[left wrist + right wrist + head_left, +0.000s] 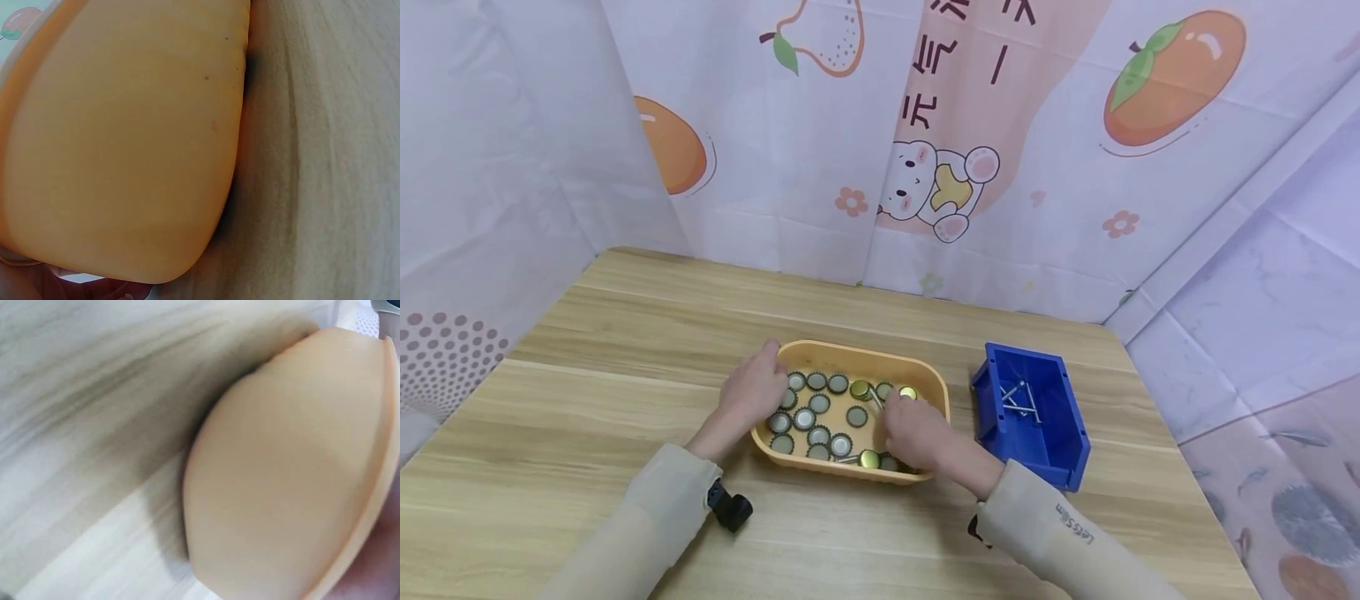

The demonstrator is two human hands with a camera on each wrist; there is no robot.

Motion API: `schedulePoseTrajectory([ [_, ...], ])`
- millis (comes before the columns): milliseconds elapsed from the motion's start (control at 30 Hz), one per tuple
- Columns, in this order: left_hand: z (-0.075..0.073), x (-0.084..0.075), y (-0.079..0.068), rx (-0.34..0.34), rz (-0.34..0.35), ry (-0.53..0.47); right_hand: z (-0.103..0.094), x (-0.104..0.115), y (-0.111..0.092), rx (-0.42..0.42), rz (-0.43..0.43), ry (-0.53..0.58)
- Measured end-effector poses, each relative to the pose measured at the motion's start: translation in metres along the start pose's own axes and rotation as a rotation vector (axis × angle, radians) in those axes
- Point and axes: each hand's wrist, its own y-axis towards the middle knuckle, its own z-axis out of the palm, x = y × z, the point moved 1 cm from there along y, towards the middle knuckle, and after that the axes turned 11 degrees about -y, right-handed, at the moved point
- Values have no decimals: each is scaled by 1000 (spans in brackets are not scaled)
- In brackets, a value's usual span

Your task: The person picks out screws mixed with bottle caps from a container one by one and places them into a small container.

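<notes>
A yellow-orange plastic basin (936,400) sits mid-table, holding several bottle caps (857,416), mostly grey insides up, a few gold. My left hand (756,385) grips the basin's left end at the rim. In the left wrist view, the basin's outer wall (125,144) hides most of that hand. My right hand (917,429) reaches inside the basin at its right side, fingers bent downward. Right by its fingertips lies a thin metal bolt (876,397); whether they pinch it is hidden. Another bolt (847,459) lies near the front wall, beside a gold cap (868,459).
Right of the basin stands a blue plastic bin (1037,454) with several metal bolts (1021,402) inside. Both rest on a wood-grain table (647,333). A printed curtain (760,192) hangs behind the table's far edge.
</notes>
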Motion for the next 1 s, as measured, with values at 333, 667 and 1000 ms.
schedulePoseTrajectory([
  [333,0,0,0,-2,3,-1,-4,-10,1,-27,-18,454],
  [667,-1,1,0,-2,-11,4,-14,-25,-1,-63,-138,569],
  [1000,0,2,0,-3,-2,5,-26,-40,-3,-32,-112,685],
])
